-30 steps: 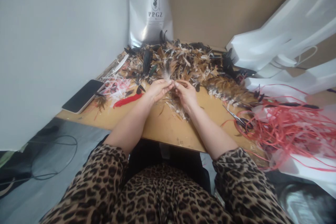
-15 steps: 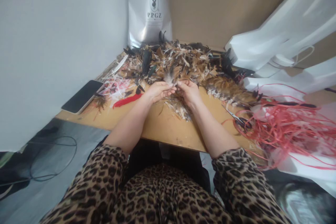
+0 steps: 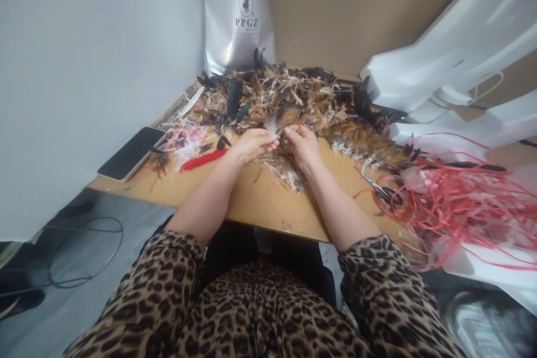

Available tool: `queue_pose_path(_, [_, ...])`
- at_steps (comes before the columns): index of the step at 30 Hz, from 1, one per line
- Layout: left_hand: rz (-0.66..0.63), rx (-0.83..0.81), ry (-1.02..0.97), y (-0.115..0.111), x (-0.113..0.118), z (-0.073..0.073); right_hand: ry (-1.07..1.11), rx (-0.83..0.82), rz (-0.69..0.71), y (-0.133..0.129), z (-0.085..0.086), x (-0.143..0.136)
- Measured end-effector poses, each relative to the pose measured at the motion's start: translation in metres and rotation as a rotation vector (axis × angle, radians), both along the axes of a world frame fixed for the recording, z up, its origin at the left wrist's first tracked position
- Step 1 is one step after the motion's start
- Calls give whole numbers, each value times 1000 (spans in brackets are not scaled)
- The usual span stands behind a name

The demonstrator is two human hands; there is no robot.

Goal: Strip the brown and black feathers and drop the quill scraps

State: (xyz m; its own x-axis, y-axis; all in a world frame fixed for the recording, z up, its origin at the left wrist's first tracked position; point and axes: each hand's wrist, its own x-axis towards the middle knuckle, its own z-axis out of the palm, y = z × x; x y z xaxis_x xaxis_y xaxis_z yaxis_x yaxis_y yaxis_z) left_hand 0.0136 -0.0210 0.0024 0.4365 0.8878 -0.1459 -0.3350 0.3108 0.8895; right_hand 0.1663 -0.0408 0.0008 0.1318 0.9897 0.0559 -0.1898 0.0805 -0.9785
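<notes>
My left hand pinches a small pale feather between thumb and fingers, its fluffy end pointing up. Close beside it on the right, my right hand has its thumb and fingertips pressed together at the base of the feathers; what lies between them is too small to make out. Beyond both hands spreads a large pile of brown, black and white feathers. Under and between my wrists lies a smaller heap of pale feather bits on the wooden table.
A phone, pink and white shreds and a red strip lie left. Scissors, a row of brown feathers and tangled red ribbons are on the right. A silver bag stands behind.
The fingertips of my two hands have drawn slightly apart. The feather stays in my left hand, and the things on the table lie as before.
</notes>
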Motion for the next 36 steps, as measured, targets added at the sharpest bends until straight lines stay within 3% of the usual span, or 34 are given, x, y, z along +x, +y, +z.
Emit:
queue_pose_path(3, [126,7,-60,6,-4,0,-185,84,-79,1,2,9])
queue_pose_path(6, [228,-25,-115,11,-10,1,-566,174,-45,0,1,17])
queue_pose_path(11, [248,-40,-117,14,-13,0,-1221,241,67,-6,-1,16])
queue_pose_path(14, [243,-45,-98,15,-13,-3,-1454,226,90,-10,0,13])
queue_pose_path(16, [233,-44,-88,15,-13,-4,-1480,255,57,-10,0,15])
queue_pose_path(20, [184,-45,-90,15,-15,-6,-1328,447,-78,-7,0,24])
queue_pose_path(28, [-14,-116,-73,9,-15,-3,-1261,693,-208,-3,-3,31])
queue_pose_path(32, [-105,-111,-44,5,-12,-4,-1294,676,-200,-2,-4,31])
queue_pose_path(36, [-118,-107,-32,4,-8,-7,-1321,583,-157,-5,-1,28])
